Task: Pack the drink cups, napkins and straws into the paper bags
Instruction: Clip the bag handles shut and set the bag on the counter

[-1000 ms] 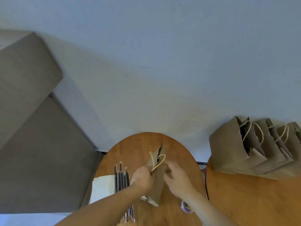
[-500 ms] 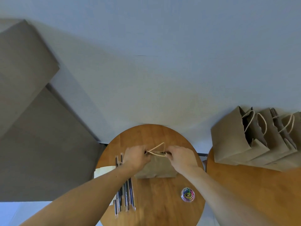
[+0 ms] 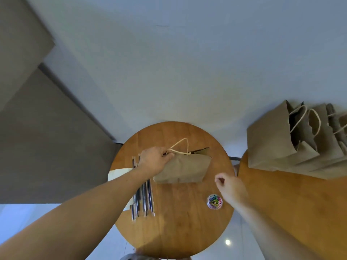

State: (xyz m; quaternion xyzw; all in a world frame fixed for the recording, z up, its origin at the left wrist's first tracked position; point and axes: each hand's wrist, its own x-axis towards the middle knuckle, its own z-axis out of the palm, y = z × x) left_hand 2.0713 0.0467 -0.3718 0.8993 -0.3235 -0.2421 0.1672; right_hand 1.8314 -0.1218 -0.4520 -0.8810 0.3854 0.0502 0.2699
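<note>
A brown paper bag (image 3: 183, 168) with a cream cord handle stands on the small round wooden table (image 3: 176, 224). My left hand (image 3: 155, 162) grips the bag's top left edge at the handle. My right hand (image 3: 231, 187) hovers to the right of the bag, fingers loosely curled, holding nothing. Several wrapped dark straws (image 3: 143, 199) lie on the table left of the bag, partly under my left forearm. White napkins (image 3: 118, 173) lie at the table's left edge. No drink cups show.
A small clear round tub of coloured paper clips (image 3: 214, 201) sits on the round table under my right wrist. A second wooden table (image 3: 293, 207) on the right carries several upright brown paper bags (image 3: 274, 143). The wall is close behind.
My right hand has let go of the bag's top and moved right and toward me. My left hand still holds the bag, whose mouth now gapes a little on the right.
</note>
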